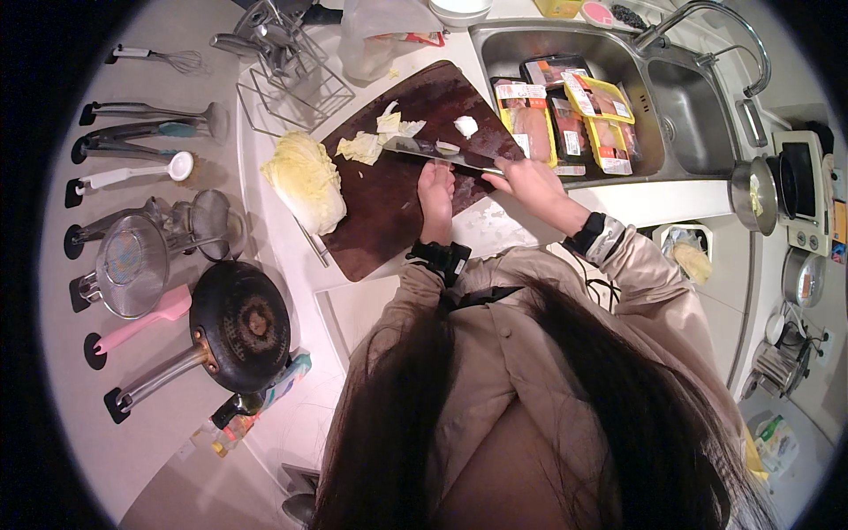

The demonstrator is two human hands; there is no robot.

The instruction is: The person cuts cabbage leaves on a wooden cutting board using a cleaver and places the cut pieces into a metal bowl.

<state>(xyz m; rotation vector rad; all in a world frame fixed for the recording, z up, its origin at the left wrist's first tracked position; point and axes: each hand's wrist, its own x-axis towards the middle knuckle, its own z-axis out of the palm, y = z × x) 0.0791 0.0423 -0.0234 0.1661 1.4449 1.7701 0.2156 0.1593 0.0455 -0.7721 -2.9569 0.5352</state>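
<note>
A kitchen knife (414,148) is in my right hand (530,189), its blade reaching left over the dark cutting board (371,232). My left hand (437,189) is close under the blade with its fingers bent; a small pale piece shows at its fingertips, but whether they grip it is unclear. Another pale slice (448,148) lies at the blade. Beyond the knife are torn yellow cabbage leaves (361,148) and a small white piece (466,126). A large napa cabbage (306,182) rests at the board's left edge.
Several packaged trays of meat (530,126) fill the left basin of the steel sink (652,169). A wire rack (291,99) with utensils and a plastic bag (371,40) stand behind the board. A black frying pan (242,324), strainers (132,265) and other tools hang at left.
</note>
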